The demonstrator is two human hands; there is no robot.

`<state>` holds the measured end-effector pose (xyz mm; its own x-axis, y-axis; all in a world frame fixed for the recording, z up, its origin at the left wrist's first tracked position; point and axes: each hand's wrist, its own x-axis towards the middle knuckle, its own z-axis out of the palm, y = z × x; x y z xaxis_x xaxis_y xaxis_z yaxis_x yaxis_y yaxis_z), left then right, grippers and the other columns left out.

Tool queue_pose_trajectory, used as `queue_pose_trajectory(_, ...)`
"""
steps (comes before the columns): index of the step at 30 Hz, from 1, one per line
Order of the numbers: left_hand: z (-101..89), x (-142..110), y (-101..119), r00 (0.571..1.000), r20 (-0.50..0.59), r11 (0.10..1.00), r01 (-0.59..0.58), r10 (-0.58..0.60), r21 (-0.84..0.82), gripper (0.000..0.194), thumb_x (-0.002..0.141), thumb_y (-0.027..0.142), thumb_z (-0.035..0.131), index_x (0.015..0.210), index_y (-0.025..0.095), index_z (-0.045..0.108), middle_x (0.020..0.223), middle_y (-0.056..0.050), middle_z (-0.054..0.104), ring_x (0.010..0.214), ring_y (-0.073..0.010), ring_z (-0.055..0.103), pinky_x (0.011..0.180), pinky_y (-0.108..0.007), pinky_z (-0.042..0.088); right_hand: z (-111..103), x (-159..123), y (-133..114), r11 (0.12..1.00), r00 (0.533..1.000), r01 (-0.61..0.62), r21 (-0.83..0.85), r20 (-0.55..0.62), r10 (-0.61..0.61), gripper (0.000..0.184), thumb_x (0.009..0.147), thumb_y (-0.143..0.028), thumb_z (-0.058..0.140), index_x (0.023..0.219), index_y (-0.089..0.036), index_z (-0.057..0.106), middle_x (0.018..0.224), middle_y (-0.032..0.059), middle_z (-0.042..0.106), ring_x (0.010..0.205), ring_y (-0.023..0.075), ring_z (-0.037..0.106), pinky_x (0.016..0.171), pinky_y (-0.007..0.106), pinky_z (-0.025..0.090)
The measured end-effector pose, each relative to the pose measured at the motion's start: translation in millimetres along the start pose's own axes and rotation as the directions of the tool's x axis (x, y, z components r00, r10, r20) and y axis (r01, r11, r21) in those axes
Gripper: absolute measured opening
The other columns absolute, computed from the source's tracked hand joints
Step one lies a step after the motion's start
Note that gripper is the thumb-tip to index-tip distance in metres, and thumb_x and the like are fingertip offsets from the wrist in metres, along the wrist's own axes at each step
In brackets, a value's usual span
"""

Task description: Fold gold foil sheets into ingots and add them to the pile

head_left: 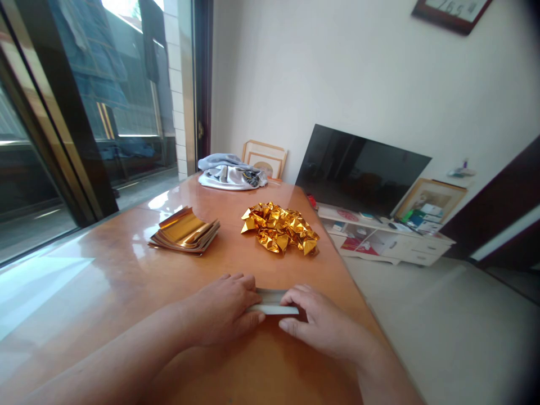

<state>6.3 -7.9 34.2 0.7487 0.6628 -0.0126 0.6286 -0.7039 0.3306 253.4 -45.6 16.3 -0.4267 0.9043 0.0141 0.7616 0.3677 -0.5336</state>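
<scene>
A small sheet of paper [276, 309], pale grey-white on the side that shows, lies low over the near part of the table with its front edge folded up. My left hand [230, 309] grips its left end, fingers over the top and thumb at the front. At the right end my right hand [318, 320] curls its fingers over the paper, its thumb just below the front corner. Beyond the left hand is a stack of gold foil sheets [185, 229], slightly curled. A heap of folded gold foil pieces [280, 228] sits beyond the right hand.
The glossy wooden table [236, 365] has its right edge close to my right arm. Bundled grey-white cloth [230, 171] lies at the far end. Past the edge stand a television [358, 171] and a low white cabinet [392, 244]. A glass sliding door [84, 112] is on the left.
</scene>
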Motion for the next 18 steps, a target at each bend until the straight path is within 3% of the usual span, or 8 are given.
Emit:
queue_pose_trajectory(1, -0.7, 0, 0, 1.000, 0.001, 1.000, -0.004, 0.004, -0.004, 0.032, 0.098, 0.043, 0.047, 0.094, 0.023, 0.073, 0.096, -0.007, 0.061, 0.088, -0.0222, 0.061, 0.081, -0.033, 0.047, 0, 1, 1, 1.000, 1.000, 0.018, 0.015, -0.005, -0.018, 0.006, 0.092, -0.028, 0.063, 0.093, -0.024, 0.066, 0.097, 0.0002, 0.063, 0.093, 0.0171, 0.058, 0.081, 0.026, 0.041)
queue_pose_trajectory(6, -0.5, 2, -2, 1.000, -0.006, 0.999, 0.006, -0.006, -0.042, 0.037, 0.102, 0.036, 0.036, 0.096, 0.022, 0.070, 0.095, -0.007, 0.063, 0.087, -0.0210, 0.063, 0.081, -0.032, 0.048, 4, 10, 9, 0.997, 0.998, 0.062, 0.042, -0.029, -0.061, 0.039, 0.104, -0.031, 0.041, 0.072, -0.019, 0.059, 0.080, -0.0002, 0.060, 0.079, 0.0138, 0.056, 0.074, 0.026, 0.040)
queue_pose_trajectory(13, 16.8, 12, -12, 0.991, -0.093, 0.994, 0.088, -0.093, -0.058, 0.018, 0.092, 0.021, 0.047, 0.102, 0.021, 0.061, 0.103, -0.007, 0.066, 0.092, -0.0221, 0.063, 0.076, -0.031, 0.048, 28, 21, 22, 0.992, 0.975, -0.119, 0.049, -0.181, 0.126, 0.024, 0.094, -0.037, 0.060, 0.076, -0.020, 0.061, 0.080, -0.0001, 0.061, 0.075, 0.0145, 0.056, 0.064, 0.025, 0.037)
queue_pose_trajectory(18, 19.0, 16, -11, 0.990, -0.076, 0.992, 0.117, -0.120, -0.042, 0.017, 0.089, 0.020, 0.048, 0.102, 0.021, 0.059, 0.107, -0.007, 0.066, 0.095, -0.0227, 0.063, 0.077, -0.031, 0.048, 32, 22, 21, 0.972, 0.938, -0.233, -0.028, -0.271, 0.217, 0.021, 0.089, -0.039, 0.065, 0.078, -0.022, 0.057, 0.075, -0.0012, 0.061, 0.070, 0.0161, 0.054, 0.059, 0.026, 0.034)
